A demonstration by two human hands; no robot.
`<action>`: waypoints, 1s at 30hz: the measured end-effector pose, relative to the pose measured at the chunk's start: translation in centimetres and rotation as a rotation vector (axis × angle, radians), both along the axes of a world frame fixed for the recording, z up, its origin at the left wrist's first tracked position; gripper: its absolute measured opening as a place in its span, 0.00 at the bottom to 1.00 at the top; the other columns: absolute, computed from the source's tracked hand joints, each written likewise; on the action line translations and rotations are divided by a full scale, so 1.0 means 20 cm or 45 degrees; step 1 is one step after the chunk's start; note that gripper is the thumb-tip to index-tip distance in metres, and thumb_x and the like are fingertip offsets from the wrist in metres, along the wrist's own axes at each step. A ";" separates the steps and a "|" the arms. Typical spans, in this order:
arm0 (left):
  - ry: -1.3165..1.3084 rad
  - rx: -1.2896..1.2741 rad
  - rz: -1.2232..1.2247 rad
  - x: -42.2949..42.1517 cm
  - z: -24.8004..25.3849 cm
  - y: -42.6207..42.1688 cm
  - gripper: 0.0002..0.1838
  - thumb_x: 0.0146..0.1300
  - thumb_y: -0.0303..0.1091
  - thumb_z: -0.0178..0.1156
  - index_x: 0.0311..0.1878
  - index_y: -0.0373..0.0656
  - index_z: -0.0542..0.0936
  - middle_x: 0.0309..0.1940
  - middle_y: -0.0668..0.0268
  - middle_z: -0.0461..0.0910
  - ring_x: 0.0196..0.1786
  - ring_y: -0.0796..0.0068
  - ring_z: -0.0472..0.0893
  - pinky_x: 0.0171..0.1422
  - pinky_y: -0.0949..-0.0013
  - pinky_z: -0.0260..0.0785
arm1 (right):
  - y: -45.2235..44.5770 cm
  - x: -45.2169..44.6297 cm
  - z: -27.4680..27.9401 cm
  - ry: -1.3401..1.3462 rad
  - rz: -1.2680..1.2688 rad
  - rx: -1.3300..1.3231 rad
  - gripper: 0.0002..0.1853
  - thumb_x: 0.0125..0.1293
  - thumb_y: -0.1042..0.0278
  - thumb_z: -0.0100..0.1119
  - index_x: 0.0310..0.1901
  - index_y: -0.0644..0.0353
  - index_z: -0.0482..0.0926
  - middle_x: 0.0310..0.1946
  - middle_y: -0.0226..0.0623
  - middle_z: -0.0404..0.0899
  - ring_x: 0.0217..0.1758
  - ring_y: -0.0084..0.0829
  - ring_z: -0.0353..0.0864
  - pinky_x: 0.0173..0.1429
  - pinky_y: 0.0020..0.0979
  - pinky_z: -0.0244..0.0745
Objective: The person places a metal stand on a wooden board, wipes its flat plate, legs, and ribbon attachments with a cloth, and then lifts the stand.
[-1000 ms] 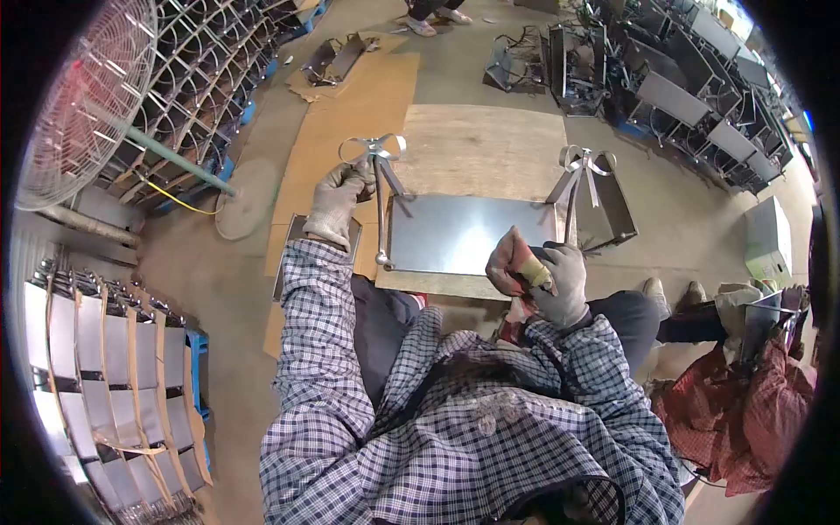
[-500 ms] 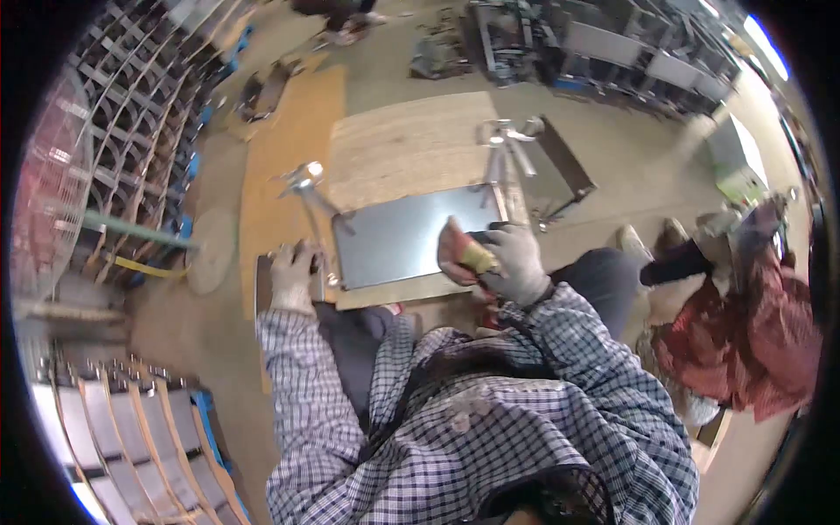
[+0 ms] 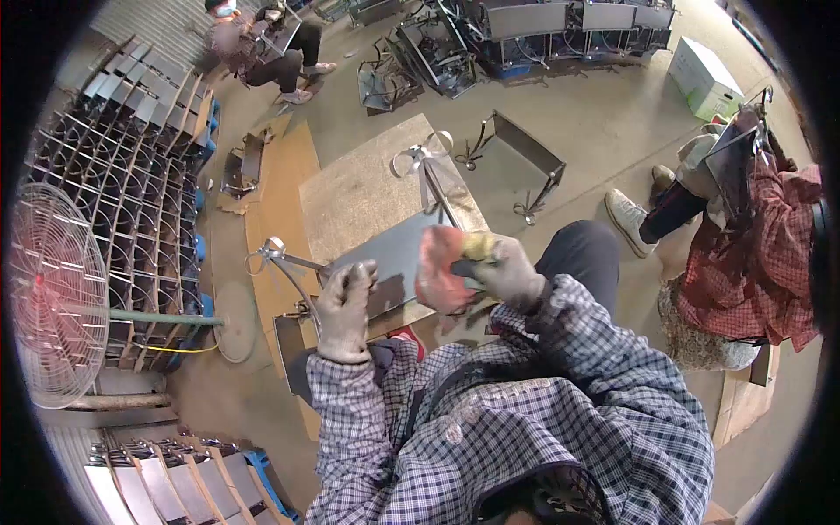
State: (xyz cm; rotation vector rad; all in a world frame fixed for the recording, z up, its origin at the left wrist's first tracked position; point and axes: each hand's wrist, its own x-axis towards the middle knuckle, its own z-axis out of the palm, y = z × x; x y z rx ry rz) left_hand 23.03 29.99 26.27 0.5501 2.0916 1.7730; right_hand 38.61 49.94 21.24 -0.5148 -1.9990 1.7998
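A flat grey metal panel [image 3: 395,247] lies across a wooden board in front of me. Bent metal strips with looped ends [image 3: 423,161] stand up at its far right end, and a similar looped bracket [image 3: 278,252] is at its left end. My right hand [image 3: 512,271], in a pale glove, grips a red and yellow rag [image 3: 444,267] over the panel's right part. My gloved left hand [image 3: 345,311] is raised at the panel's left near corner, with the fingers curled together. Whatever it may hold is hidden.
A wooden board [image 3: 350,184] rests on cardboard [image 3: 280,166]. Another bracketed panel [image 3: 525,144] lies beyond it on the floor. A fan [image 3: 59,297] and stacked metal parts [image 3: 122,201] stand left. A co-worker in a red checked garment [image 3: 744,271] sits right; another person [image 3: 262,52] sits far left.
My left hand has risen and moved right, from beside the panel to its near left corner. The right hand, still holding the rag, has shifted slightly left. The camera view has turned too.
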 end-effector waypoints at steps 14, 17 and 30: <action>-0.196 -0.109 -0.196 -0.17 -0.16 0.77 0.09 0.70 0.37 0.64 0.39 0.41 0.82 0.22 0.73 0.78 0.21 0.86 0.72 0.26 0.79 0.63 | 0.33 0.21 -0.39 0.248 -0.406 -0.621 0.23 0.63 0.60 0.67 0.57 0.61 0.78 0.47 0.35 0.82 0.51 0.29 0.81 0.51 0.33 0.78; -0.112 -0.214 -0.209 -0.12 -0.06 0.76 0.10 0.71 0.39 0.63 0.38 0.41 0.83 0.23 0.73 0.79 0.22 0.86 0.71 0.26 0.79 0.63 | 0.34 0.19 -0.39 0.155 -0.293 -0.844 0.24 0.61 0.58 0.69 0.56 0.60 0.79 0.47 0.37 0.82 0.51 0.29 0.81 0.50 0.35 0.78; -0.209 -0.088 -0.310 -0.19 -0.16 0.76 0.14 0.71 0.42 0.62 0.44 0.40 0.84 0.23 0.73 0.80 0.22 0.84 0.73 0.26 0.77 0.63 | 0.35 0.12 -0.64 0.394 -0.255 -1.087 0.17 0.71 0.65 0.59 0.57 0.60 0.76 0.47 0.28 0.80 0.49 0.23 0.78 0.53 0.28 0.75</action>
